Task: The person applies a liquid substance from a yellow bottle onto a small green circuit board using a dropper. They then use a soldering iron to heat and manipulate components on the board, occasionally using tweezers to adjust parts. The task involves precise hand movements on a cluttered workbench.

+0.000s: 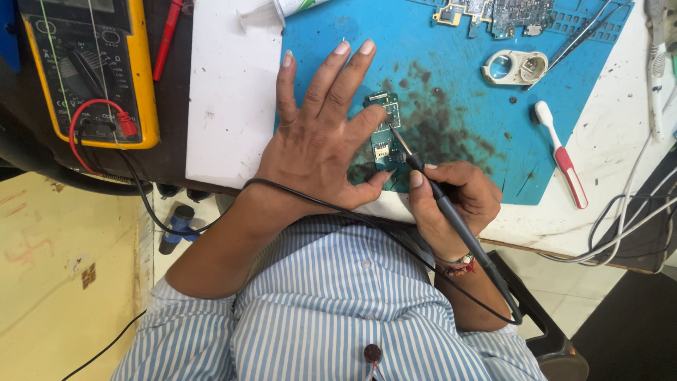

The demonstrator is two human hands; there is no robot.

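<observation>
Head view — right hand (458, 194) grips probe (423, 173) on board (384, 137)

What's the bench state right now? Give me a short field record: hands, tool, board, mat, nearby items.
left hand: flat, pinning the circuit board
right hand: gripping the soldering iron
soldering iron: tip on the board
circuit board: small, green, on the mat
mat: blue, dark-stained
nearby: toothbrush, multimeter, tweezers

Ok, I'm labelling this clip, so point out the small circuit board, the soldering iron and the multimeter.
small circuit board (383, 134): head view, on its green face right of the left hand's index finger.
soldering iron (451, 212): head view, on the black handle in the right hand.
multimeter (144, 85): head view, on its yellow casing's right edge.
</observation>
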